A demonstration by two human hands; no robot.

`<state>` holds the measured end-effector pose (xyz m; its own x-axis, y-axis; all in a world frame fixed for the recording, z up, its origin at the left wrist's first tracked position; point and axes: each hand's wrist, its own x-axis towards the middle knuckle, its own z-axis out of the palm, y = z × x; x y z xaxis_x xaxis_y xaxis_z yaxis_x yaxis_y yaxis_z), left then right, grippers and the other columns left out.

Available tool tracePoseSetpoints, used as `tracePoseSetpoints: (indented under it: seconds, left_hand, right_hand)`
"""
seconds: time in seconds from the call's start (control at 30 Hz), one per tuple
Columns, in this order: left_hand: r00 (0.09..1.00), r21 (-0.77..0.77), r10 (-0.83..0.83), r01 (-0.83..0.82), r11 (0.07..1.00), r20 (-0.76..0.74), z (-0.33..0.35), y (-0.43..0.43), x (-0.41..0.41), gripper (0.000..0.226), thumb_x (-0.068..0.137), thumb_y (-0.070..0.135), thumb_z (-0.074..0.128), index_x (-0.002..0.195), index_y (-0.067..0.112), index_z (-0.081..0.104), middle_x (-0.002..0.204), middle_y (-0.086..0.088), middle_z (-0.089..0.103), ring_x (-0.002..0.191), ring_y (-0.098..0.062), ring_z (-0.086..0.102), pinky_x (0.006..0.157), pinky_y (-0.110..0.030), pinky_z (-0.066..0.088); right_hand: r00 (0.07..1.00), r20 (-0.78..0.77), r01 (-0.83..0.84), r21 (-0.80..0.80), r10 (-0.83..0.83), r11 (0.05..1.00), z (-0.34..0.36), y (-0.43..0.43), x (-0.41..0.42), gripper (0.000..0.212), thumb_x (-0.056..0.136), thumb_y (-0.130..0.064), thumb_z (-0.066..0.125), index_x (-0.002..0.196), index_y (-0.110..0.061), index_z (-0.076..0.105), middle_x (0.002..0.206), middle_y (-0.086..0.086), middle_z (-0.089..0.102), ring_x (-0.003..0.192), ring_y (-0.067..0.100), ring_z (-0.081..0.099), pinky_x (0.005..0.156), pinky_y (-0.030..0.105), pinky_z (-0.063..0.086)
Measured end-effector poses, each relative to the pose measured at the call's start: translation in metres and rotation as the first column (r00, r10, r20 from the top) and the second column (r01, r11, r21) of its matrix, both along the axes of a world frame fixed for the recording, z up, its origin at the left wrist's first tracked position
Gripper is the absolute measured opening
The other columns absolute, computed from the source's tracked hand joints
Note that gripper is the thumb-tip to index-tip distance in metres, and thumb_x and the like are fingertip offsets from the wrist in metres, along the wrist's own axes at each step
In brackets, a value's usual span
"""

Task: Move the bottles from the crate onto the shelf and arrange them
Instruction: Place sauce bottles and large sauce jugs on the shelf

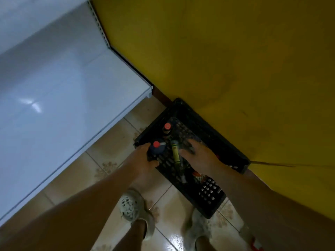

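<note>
I see the bottle (157,147), red-capped, standing in the crate (208,127) with the left hand (145,157) curling its grip round it, ready, I judge, for an upright lift to the shelf (72,87) alongside. The right hand (197,156) hovers spread, holding nothing, beside a green bottle (175,153) lying flat. A second bottle (167,130) stands behind; the crate sits on the floor (108,147) against the wall (217,51).
</note>
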<state>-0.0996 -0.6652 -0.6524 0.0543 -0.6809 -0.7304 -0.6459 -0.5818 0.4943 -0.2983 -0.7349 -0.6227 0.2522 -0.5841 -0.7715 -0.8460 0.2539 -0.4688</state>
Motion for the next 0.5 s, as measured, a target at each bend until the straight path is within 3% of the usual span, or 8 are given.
tracePoseSetpoints:
  seconds: [0.2,0.33,0.5]
  left_hand:
    - [0.984,-0.057,0.109,-0.102,0.993,0.142,-0.083,-0.006,0.003,0.076,0.087,0.031,0.065,0.148,0.015,0.024,0.152,-0.005,0.032,0.137,-0.024,0.033,0.109,-0.033,0.029]
    - [0.966,-0.076,0.047,-0.028,0.997,0.255,-0.13,-0.005,0.002,0.07,0.086,0.033,0.063,0.146,0.018,0.029,0.149,-0.003,0.036,0.135,-0.025,0.033,0.108,-0.039,0.032]
    - [0.927,-0.13,-0.023,0.077,0.989,0.374,-0.161,-0.007,0.005,0.065,0.087,0.037,0.059,0.143,0.021,0.032,0.145,0.002,0.039,0.131,-0.026,0.028,0.103,-0.041,0.032]
  right_hand:
    - [0.984,0.066,-0.168,0.012,0.167,0.986,-0.112,-0.033,0.045,0.069,0.095,-0.051,0.046,0.152,-0.022,0.021,0.157,0.003,0.025,0.142,0.026,0.029,0.113,0.037,0.03]
    - [0.957,0.034,-0.287,-0.02,0.288,0.958,-0.183,-0.037,0.068,0.062,0.098,-0.036,0.049,0.151,-0.021,0.022,0.155,0.005,0.029,0.137,0.028,0.035,0.105,0.035,0.036]
    - [0.923,0.052,-0.375,-0.097,0.381,0.922,-0.239,-0.036,0.081,0.04,0.094,-0.029,0.058,0.13,-0.014,0.051,0.132,0.009,0.057,0.12,0.03,0.053,0.093,0.036,0.046]
